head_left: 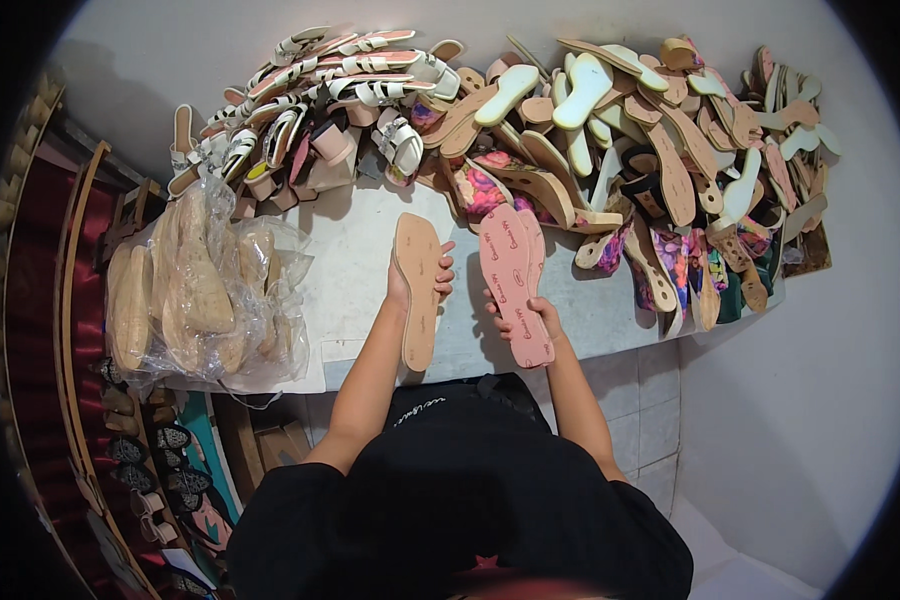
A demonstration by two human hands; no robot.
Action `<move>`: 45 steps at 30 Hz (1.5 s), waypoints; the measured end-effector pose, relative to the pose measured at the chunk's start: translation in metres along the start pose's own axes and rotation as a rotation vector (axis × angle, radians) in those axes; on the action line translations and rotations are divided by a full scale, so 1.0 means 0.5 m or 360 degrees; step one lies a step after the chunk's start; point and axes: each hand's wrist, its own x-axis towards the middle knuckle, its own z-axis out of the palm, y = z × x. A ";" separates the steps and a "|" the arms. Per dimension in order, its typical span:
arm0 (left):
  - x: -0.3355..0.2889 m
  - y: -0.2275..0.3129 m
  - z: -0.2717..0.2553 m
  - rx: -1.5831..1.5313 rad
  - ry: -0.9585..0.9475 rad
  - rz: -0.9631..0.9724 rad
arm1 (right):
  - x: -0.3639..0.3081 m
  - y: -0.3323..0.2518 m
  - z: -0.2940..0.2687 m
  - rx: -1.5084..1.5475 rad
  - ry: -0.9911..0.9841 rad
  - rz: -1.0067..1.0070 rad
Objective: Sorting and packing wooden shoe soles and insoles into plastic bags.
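Observation:
My left hand (442,268) grips a tan insole (418,300) from behind, its fingers showing along the right edge. Held upright, the insole shows its flat face with faint print. In my right hand (542,318) are pink printed insoles (511,265), at least two, overlapping and slightly fanned at the top. The thumb lies over their lower right edge, while fingertips show at the left edge. Both hands are above the near part of the table, with a gap between the tan insole and the pink ones.
White strappy heeled sandals (370,92) are heaped at the back left. Loose insoles and floral wedge heels (560,180) pile up across the back right of the table (355,240). Bagged wedge soles (195,290) stand at the left; shoe shelves (160,440) lie below them.

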 end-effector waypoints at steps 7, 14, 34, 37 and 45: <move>-0.029 -0.018 0.052 0.0032 0.0063 0.0186 | 0.044 0.036 0.020 0.0368 -0.0426 0.0022; -0.037 0.009 0.015 0.0421 0.0310 0.0400 | 0.056 0.044 0.009 -0.1497 0.0912 -0.0218; 0.154 0.078 0.161 0.2320 0.0904 0.1432 | 0.086 0.064 0.003 -0.3051 0.2080 -0.0255; 0.213 0.103 0.251 0.2588 0.0744 0.1564 | 0.090 0.049 0.008 -0.3067 0.2053 -0.0201; 0.394 0.200 0.329 0.2947 0.1024 0.1362 | 0.110 -0.089 0.056 -0.2967 0.1735 -0.1061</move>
